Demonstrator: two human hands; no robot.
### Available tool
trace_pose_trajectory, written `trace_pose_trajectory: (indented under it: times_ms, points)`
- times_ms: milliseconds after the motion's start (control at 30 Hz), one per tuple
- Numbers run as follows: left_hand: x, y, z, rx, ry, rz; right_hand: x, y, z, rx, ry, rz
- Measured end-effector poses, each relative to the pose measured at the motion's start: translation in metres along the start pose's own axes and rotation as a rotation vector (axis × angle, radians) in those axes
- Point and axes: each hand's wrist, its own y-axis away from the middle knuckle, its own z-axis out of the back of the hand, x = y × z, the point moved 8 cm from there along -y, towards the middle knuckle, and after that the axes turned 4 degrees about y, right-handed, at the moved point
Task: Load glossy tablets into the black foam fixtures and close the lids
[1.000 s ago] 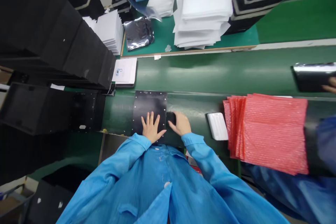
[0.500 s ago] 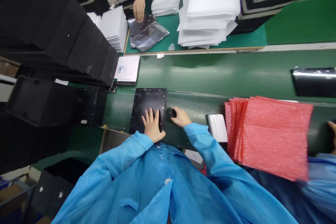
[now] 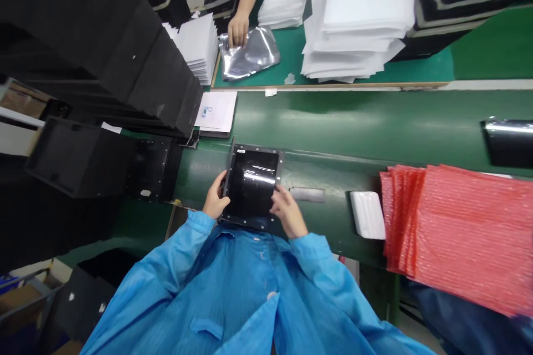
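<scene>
A black rectangular panel (image 3: 252, 199) with a glossy, screen-like face and small screws around its frame is in front of my body, face up. My left hand (image 3: 216, 198) is closed on its left edge, thumb on the face side and fingers around the side. At the right edge, my right hand (image 3: 288, 212) has its fingers bent over the frame; they are slightly blurred. Just right of that hand lies a flat greyish strip (image 3: 307, 194) on the green bench (image 3: 328, 169).
Red bubble-wrap sheets (image 3: 470, 233) and a white block (image 3: 367, 214) lie to the right. Black boxes (image 3: 137, 55) rise at left. Across the bench, a co-worker's hand (image 3: 238, 30) rests on a silvery bag (image 3: 254, 54) near white foam sheets (image 3: 358, 11). A glossy black panel (image 3: 510, 141) is far right.
The panel has gone from a plain screw-dotted side to its glossy side. My left hand moved from its top to its left edge. My right hand moved to the right edge; its small dark thing no longer shows.
</scene>
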Motion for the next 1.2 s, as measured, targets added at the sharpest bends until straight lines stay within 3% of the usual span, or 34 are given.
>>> trace_pose_trajectory:
  times_ms: [67, 167, 267, 367, 500, 567, 667, 767, 833, 967, 1033, 1100, 1200]
  points:
    - [0.010, -0.003, 0.011, 0.010, 0.059, 0.001, 0.009, -0.017, 0.002, -0.026, -0.037, -0.019]
    - [0.028, -0.009, 0.041, 0.002, 0.074, 0.058, 0.039, -0.032, 0.000, -0.089, 0.193, 0.042]
    - [0.038, -0.015, 0.082, -0.082, -0.072, 0.069, 0.071, -0.024, -0.014, -0.209, 0.413, 0.108]
    - [0.037, -0.016, 0.112, -0.167, -0.203, 0.048, 0.095, -0.006, -0.038, -0.253, 0.435, 0.162]
    - [0.047, -0.016, 0.112, -0.077, 0.089, 0.197, 0.104, 0.008, -0.083, 0.001, 0.297, 0.173]
    - [0.050, -0.017, 0.120, -0.139, 0.155, 0.224, 0.103, 0.010, -0.098, 0.113, 0.253, 0.163]
    - [0.047, -0.016, 0.154, -0.308, 0.081, 0.193, 0.100, 0.008, -0.103, 0.153, 0.254, 0.154]
    - [0.028, -0.007, 0.214, -0.474, -0.025, 0.147, 0.094, 0.005, -0.102, 0.202, 0.272, 0.148]
    - [0.000, 0.006, 0.269, -0.610, -0.119, 0.119, 0.087, 0.001, -0.100, 0.233, 0.290, 0.140]
    - [-0.101, 0.043, 0.396, -0.972, -0.670, 0.055, 0.080, -0.007, -0.097, 0.257, 0.318, 0.144]
    - [-0.141, 0.049, 0.454, -1.074, -0.791, 0.040, 0.081, -0.010, -0.101, 0.259, 0.341, 0.163]
    - [-0.163, 0.041, 0.501, -1.101, -1.017, 0.113, 0.085, -0.011, -0.110, 0.254, 0.376, 0.181]
    - [-0.158, 0.011, 0.552, -1.006, -1.190, 0.260, 0.090, -0.011, -0.130, 0.254, 0.436, 0.188]
